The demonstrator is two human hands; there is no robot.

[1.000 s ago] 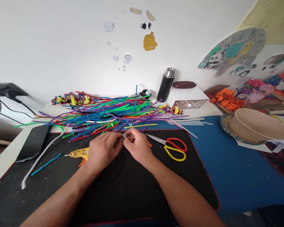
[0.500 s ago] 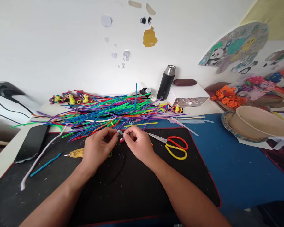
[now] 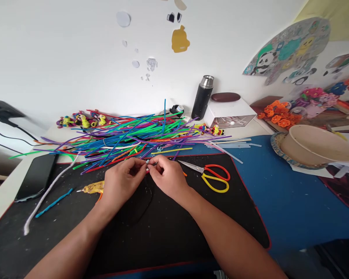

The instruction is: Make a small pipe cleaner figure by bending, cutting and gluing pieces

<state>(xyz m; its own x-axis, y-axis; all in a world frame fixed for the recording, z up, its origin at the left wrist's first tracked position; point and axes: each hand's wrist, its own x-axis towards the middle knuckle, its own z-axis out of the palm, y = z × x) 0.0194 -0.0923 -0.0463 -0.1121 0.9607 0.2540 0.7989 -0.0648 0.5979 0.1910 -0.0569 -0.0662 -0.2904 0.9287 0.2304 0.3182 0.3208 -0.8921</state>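
Observation:
My left hand (image 3: pixel 125 184) and my right hand (image 3: pixel 167 176) meet over the black mat (image 3: pixel 174 232), thumbs and index fingers pinched almost tip to tip. A small pale-blue piece (image 3: pixel 147 161) shows at the left fingertips. Whatever the right fingers pinch is too small and covered to make out. Below the fingertips a thin black strand (image 3: pixel 150 197) curves down over the mat. Something red peeks out just under the fingers, mostly hidden. Scissors (image 3: pixel 213 176) with red and yellow handles lie to the right. Beside my left hand is a yellow glue gun (image 3: pixel 93 188), partly covered by it.
Behind the hands spreads a heap of colored pipe cleaners (image 3: pixel 128 135). At left lie a phone (image 3: pixel 36 176), a white cord (image 3: pixel 49 190) and a twisted blue pipe cleaner (image 3: pixel 54 202). A black flask (image 3: pixel 203 97), white box (image 3: pixel 231 112) and beige bowl (image 3: pixel 317 145) stand farther back.
My right fingertips have moved left, closing the small gap to the left ones. The red bit beneath them is now more covered. The whole view has shifted slightly.

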